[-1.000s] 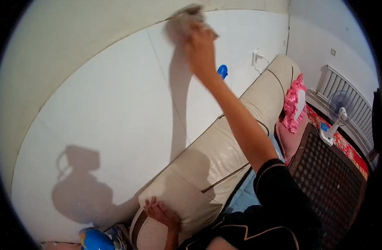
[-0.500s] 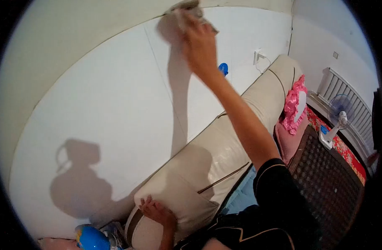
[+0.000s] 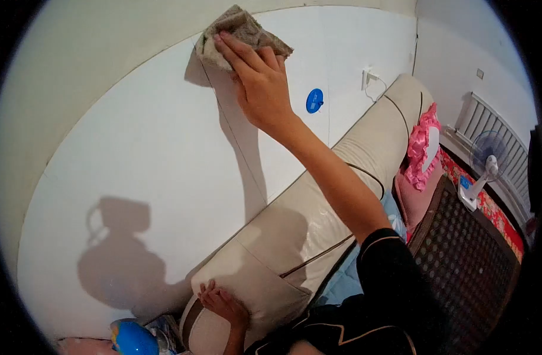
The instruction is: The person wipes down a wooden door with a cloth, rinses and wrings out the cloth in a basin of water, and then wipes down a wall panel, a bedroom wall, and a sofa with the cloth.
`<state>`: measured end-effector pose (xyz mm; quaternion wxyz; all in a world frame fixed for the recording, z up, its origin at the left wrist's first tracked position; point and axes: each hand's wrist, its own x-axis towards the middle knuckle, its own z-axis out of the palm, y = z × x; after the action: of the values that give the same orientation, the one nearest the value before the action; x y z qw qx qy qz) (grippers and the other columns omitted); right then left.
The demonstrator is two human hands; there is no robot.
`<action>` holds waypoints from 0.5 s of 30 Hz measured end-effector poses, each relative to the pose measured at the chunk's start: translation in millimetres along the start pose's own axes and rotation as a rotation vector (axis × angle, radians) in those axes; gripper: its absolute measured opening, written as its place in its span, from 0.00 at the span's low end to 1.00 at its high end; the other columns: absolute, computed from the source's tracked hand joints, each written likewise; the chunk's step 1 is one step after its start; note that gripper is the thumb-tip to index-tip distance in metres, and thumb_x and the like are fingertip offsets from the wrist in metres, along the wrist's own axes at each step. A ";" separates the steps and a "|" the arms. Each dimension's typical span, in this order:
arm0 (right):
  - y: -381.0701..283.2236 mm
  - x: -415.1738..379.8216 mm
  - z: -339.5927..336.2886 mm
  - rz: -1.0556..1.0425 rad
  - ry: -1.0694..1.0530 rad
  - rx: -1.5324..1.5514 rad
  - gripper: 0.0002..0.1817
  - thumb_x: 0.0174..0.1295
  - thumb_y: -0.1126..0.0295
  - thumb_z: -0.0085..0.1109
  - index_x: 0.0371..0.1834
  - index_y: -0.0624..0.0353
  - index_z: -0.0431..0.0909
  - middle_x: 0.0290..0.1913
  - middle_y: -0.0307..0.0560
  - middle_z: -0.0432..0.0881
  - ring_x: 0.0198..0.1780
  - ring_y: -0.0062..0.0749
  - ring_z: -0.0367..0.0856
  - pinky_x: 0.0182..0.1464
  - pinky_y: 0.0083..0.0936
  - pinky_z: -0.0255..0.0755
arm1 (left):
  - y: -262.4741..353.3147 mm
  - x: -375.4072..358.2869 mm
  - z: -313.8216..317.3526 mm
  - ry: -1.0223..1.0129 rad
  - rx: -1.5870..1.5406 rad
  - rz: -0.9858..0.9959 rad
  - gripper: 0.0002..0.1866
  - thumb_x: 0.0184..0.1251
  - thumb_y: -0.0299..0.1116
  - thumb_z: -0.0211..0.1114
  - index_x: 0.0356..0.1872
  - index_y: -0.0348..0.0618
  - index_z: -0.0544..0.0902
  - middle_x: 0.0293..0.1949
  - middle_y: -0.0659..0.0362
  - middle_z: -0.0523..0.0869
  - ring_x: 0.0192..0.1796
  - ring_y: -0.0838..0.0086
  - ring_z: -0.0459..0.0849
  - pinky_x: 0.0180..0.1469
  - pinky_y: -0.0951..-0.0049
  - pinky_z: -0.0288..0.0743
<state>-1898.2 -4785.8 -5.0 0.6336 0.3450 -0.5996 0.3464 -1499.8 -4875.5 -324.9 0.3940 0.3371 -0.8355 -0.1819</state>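
I'm looking at one white wall (image 3: 135, 136), the biggest thing here, filling the left and far side. Below it runs one cream sofa (image 3: 318, 219), its backrest stretching from near left to far right. One dark perforated mat (image 3: 466, 248) lies on the seat at right. One pink frilled cushion (image 3: 421, 148) leans against the far end of the sofa. One small fan (image 3: 484, 165) stands far right. One grey-brown cloth (image 3: 241, 32) sits high on the wall, pressed flat under my right hand (image 3: 259, 77), fingers spread over it, grip flat rather than closed. My left hand (image 3: 220, 302) rests open on the near sofa back. One blue round sticker (image 3: 314, 100) is on the wall.
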 end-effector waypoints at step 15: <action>-22.5 -3.9 0.7 -0.042 0.011 0.050 0.31 0.55 0.80 0.54 0.65 0.46 0.75 0.63 0.41 0.78 0.53 0.41 0.75 0.61 0.42 0.65 | 0.8 2.2 4.8 0.015 -0.025 -0.037 0.14 0.77 0.38 0.45 0.40 0.36 0.72 0.59 0.48 0.75 0.71 0.49 0.60 0.74 0.44 0.41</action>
<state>-1879.5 -4798.3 -9.3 0.6352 0.3713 -0.5799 0.3499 -1505.0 -4876.3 -326.3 0.4010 0.3492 -0.8237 -0.1970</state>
